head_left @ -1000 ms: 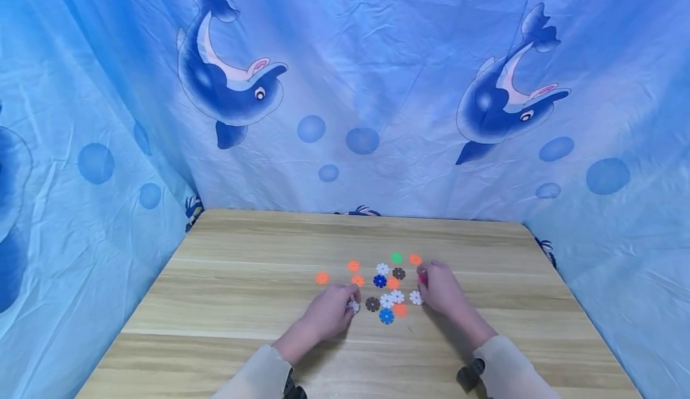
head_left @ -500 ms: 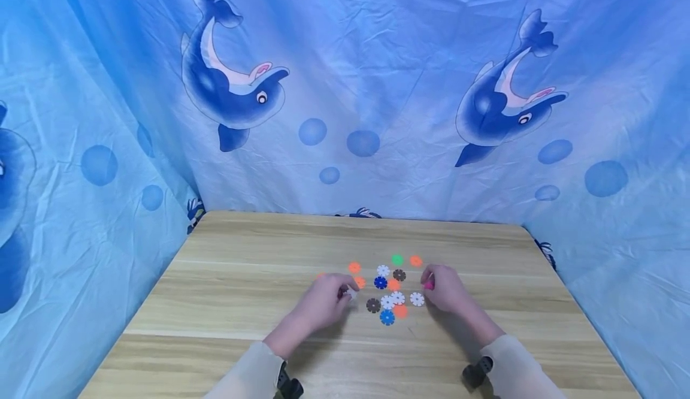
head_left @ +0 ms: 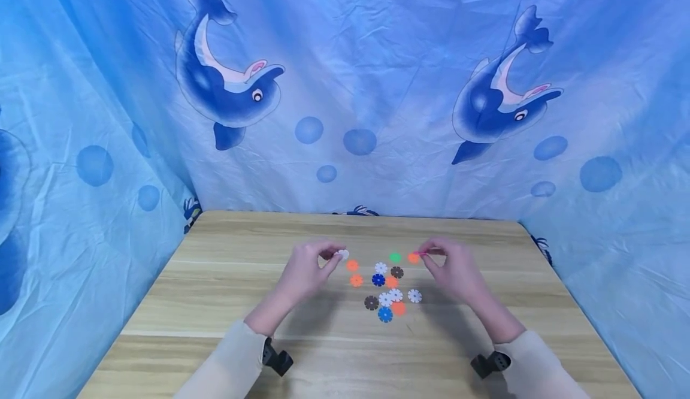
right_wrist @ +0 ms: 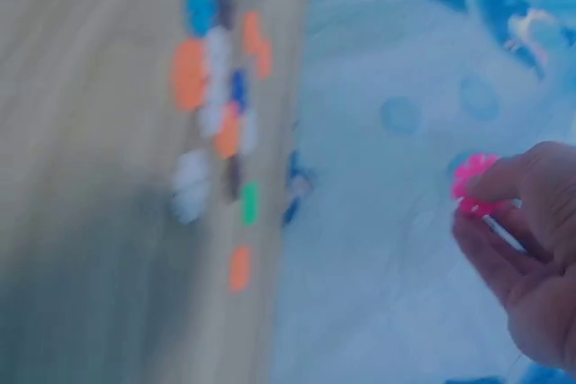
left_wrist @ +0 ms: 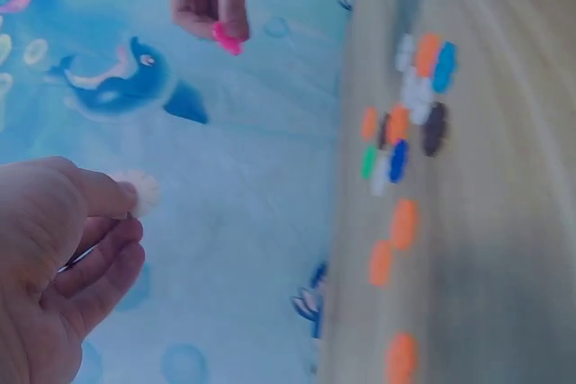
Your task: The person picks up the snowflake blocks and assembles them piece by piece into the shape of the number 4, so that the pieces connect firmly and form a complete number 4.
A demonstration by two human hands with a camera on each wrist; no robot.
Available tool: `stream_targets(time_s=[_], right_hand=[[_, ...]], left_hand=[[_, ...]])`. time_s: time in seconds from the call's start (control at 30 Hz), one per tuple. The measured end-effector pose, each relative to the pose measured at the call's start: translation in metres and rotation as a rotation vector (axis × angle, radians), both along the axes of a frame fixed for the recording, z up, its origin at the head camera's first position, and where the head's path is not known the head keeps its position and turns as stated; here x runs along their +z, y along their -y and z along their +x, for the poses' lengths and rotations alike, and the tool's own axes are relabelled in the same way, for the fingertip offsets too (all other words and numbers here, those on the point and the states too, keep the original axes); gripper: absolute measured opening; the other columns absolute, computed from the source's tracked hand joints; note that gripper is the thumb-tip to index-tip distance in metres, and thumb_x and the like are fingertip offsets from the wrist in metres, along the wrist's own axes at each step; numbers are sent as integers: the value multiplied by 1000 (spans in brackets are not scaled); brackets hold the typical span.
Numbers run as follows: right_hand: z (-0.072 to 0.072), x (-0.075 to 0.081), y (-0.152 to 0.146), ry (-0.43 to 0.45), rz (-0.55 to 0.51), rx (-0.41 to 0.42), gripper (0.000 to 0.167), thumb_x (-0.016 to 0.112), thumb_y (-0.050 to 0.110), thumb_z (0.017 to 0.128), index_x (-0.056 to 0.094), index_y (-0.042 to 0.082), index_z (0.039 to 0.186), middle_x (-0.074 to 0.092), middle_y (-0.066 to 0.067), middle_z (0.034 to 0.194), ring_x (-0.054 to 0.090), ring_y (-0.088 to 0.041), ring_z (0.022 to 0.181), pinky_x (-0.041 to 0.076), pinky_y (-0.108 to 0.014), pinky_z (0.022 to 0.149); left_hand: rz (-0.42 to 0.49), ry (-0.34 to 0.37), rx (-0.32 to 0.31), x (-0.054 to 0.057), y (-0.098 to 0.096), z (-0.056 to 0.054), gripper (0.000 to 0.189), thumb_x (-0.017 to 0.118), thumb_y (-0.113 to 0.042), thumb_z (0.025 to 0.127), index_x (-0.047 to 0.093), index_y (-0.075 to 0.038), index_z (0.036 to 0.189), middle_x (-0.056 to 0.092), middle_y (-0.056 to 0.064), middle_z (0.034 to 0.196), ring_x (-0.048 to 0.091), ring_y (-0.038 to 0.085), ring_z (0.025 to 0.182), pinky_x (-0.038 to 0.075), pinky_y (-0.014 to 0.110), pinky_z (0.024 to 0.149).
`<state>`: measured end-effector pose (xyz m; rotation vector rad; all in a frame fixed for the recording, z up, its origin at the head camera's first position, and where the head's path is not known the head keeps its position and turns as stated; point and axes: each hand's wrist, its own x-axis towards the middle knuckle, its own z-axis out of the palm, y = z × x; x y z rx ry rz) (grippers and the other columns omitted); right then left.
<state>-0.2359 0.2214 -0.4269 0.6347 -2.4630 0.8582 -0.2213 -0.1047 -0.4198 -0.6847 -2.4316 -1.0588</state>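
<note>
White disc [head_left: 343, 255], head view: notched at the rim and pinched between the thumb and fingertips of my left hand [head_left: 306, 270]. My right hand [head_left: 458, 270] pinches a pink disc [head_left: 423, 253], seen nearly edge-on. Both are held above the wooden table [head_left: 188, 279]. As I judge it, little is done: one disc is raised in each hand, while the others are left lying on the wood. An orange disc [head_left: 352, 265] lies just right of my left fingertips, a green disc [head_left: 395, 257] between my two hands, and a loose white disc [head_left: 414, 296] nearer me than my right fingertips.

Left wrist view: the white disc projects beyond my narrow pinch; the pink disc is well apart from these fingers.

Right wrist view: the pink disc shows its face at my fingertips; the loose discs, blurred, lie left of them.
</note>
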Motion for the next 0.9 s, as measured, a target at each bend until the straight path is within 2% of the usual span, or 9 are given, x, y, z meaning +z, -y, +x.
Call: stream_targets(time_s=[0.13,0.23,0.4,0.57,0.8,0.9], right_hand=[[4,21,16,-256,-64,97,25,87,-7,80,82,13,94,83,-2,97,81,-23,90,64,-22,89],[9,34,30,-349,-122,190,26,88,-8,77,84,12,93,84,-5,97,81,-26,90,58,-12,94],[16,46,49,-388,-165,306,27,89,-9,76,84,10,94,84,-9,98,82,-28,91,59,-15,94],[20,48,59,-406,-197,364,29,88,-13,73,83,7,93,83,-11,99,81,-32,94,60,-18,95],[23,50,64,-427,-206,429,34,87,-17,71,83,6,96,83,-13,99,81,-32,95,60,-20,97],[24,50,65,-463,-200,464,25,87,-12,77,83,4,95,83,-14,98,81,-33,93,61,-22,97]], left_hand=[[42,-89,-32,14,-3,0,9,81,-10,94,83,-8,103,82,5,92,78,15,79,65,21,71],[87,-128,-86,23,-8,4,10,81,-9,94,82,-6,104,82,6,94,78,15,79,64,18,72],[141,-223,-170,33,-17,9,16,80,-5,94,81,-3,109,80,9,96,78,16,79,63,15,74],[142,-335,-214,38,-23,11,25,81,0,91,80,-1,117,80,10,96,78,17,79,63,15,75],[180,-336,-268,39,-27,12,22,82,0,89,80,-1,112,82,12,97,80,19,80,63,14,77],[202,-332,-286,40,-27,13,18,82,2,88,81,-2,106,82,11,95,80,19,80,63,15,76]])
